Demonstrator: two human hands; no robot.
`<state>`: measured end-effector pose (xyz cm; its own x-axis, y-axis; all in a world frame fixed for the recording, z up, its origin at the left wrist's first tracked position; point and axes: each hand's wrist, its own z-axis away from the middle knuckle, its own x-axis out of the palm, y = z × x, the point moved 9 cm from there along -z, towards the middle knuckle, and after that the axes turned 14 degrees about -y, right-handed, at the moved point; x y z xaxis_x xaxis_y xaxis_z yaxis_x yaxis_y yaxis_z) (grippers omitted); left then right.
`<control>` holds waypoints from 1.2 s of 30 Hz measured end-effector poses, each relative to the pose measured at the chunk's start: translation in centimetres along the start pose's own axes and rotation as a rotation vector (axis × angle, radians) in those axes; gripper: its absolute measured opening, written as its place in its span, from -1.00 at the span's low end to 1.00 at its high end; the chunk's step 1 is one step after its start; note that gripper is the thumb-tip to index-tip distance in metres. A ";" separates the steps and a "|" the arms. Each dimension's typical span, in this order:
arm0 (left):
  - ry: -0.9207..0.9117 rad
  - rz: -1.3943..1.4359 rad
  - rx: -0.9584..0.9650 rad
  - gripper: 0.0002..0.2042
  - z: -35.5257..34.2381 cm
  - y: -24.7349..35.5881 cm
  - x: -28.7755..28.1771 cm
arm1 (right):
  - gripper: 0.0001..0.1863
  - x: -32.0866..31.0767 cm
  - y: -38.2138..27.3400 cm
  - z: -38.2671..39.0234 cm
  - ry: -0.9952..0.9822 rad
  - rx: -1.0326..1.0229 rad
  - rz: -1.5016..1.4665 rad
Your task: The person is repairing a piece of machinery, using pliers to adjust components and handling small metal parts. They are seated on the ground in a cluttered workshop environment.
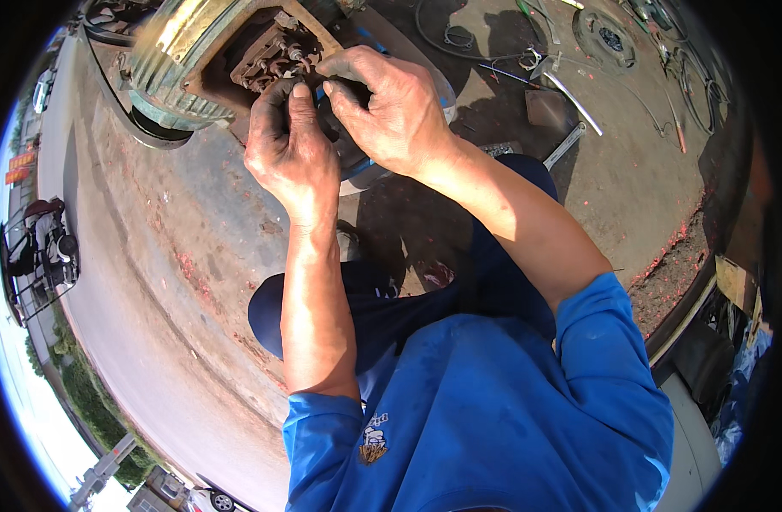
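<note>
An electric motor (190, 47) with ribbed casing and worn greenish, yellowish paint lies at the top left. The square opening of its rusty terminal box shows several studs (278, 53) inside. My left hand (290, 149) is in front of the box's near edge, thumb and index finger pinched together. Close beside it, my right hand (391, 109) is also closed in a pinch by the box's right corner. Whatever lies between the fingertips is too small or hidden to name. Both hands have blackened fingers.
Right of the hands, a metal plate (548, 111), a long flat metal tool (565, 147), a white strip (574, 102) and a round pulley-like part (604, 39) lie on the ground. Cables (694, 85) curl farther right. My bent knees (276, 311) are below; a road (135, 341) runs at left.
</note>
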<state>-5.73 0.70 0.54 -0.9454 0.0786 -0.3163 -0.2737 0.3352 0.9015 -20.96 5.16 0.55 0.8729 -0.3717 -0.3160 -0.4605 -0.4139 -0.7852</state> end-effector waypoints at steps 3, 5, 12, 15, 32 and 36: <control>0.044 -0.058 0.050 -0.87 0.4 0.8 -0.1 | -0.80 0.0 -0.3 -0.3 0.014 -0.053 0.122; 0.065 -0.144 0.048 -0.88 0.5 1.0 -0.2 | -0.80 -0.1 -0.6 -0.6 0.034 -0.081 0.222; 0.086 -0.340 0.231 -0.87 0.3 2.0 -0.7 | -0.80 0.8 -1.1 -0.8 0.108 -0.166 0.350; 0.094 -0.471 0.365 -0.83 0.6 3.1 -0.8 | -0.76 1.0 -1.0 -0.6 0.102 -0.192 0.348; 0.115 -0.726 0.520 -0.84 1.0 4.2 -1.5 | -0.71 1.6 -0.9 -0.2 0.124 -0.136 0.358; 0.135 -0.750 0.531 -0.86 0.9 4.6 -1.3 | -0.76 1.6 -1.1 -0.2 0.152 -0.135 0.328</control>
<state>-5.65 2.95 4.83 -0.5752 -0.4314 -0.6950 -0.7365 0.6428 0.2106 -19.09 4.86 0.97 0.6466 -0.6173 -0.4482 -0.7372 -0.3544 -0.5753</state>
